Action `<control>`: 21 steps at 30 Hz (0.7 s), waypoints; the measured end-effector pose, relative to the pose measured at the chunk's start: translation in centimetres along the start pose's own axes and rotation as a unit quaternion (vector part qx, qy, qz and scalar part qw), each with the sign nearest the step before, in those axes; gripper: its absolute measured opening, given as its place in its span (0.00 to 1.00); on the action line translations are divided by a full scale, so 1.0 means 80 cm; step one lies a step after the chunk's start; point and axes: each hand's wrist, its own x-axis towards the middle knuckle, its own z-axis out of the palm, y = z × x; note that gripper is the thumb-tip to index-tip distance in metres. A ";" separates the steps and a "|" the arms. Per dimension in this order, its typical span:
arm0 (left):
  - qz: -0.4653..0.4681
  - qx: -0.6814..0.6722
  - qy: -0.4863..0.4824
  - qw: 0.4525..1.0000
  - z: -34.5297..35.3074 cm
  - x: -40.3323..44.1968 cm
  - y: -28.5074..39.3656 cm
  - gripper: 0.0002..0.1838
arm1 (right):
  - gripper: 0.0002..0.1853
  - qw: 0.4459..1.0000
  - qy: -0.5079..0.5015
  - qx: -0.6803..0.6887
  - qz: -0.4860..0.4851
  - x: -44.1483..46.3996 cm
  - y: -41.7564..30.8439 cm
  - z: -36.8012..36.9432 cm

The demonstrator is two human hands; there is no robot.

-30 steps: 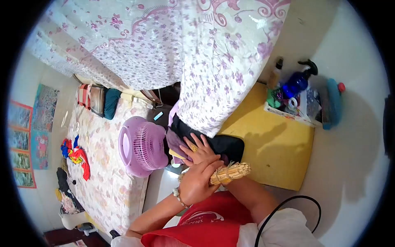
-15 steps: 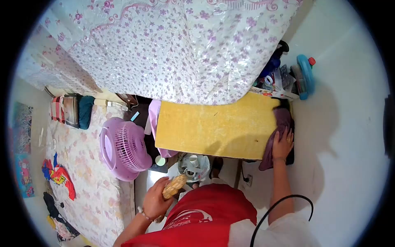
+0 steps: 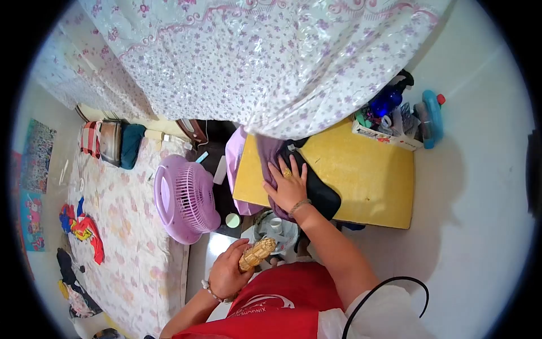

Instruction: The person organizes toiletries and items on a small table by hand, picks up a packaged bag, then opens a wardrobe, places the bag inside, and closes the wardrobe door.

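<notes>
My left hand [image 3: 227, 271] is closed around a golden ornament [image 3: 257, 254] with a ridged, carved-looking surface, held in front of my red apron [image 3: 276, 294]. Its lower end is hidden in my palm. My right hand [image 3: 291, 189] lies flat with fingers spread on a purple cloth [image 3: 268, 151] and a black, flat, soft-looking item [image 3: 319, 189]. Both lie on the yellow tabletop [image 3: 372, 175], towards its left part, and the cloth hangs over the front edge.
A box of small items [image 3: 392, 137] and a blue bottle [image 3: 432, 121] stand at the table's back right. A floral curtain [image 3: 243, 68] hangs over its back edge. Left are a purple fan [image 3: 186, 198] and a bed [image 3: 130, 226]. A lined bin [image 3: 276, 229] stands below the front edge.
My right hand has moved left across the tabletop, taking the purple cloth and black item from the right end with it. My left hand still holds the ornament, slightly farther right in view.
</notes>
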 end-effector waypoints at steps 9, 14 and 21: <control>-0.093 -0.013 0.030 0.995 0.008 -0.008 -0.005 0.26 | 0.36 0.998 -0.023 -0.002 -0.053 0.188 0.097 -0.130; -0.131 -0.001 0.090 0.987 0.027 -0.016 0.007 0.25 | 0.31 0.961 0.147 0.214 0.095 0.363 0.095 -0.155; -0.158 -0.016 0.154 0.975 0.037 -0.027 0.008 0.24 | 0.37 0.985 0.041 0.166 0.002 0.204 0.066 -0.072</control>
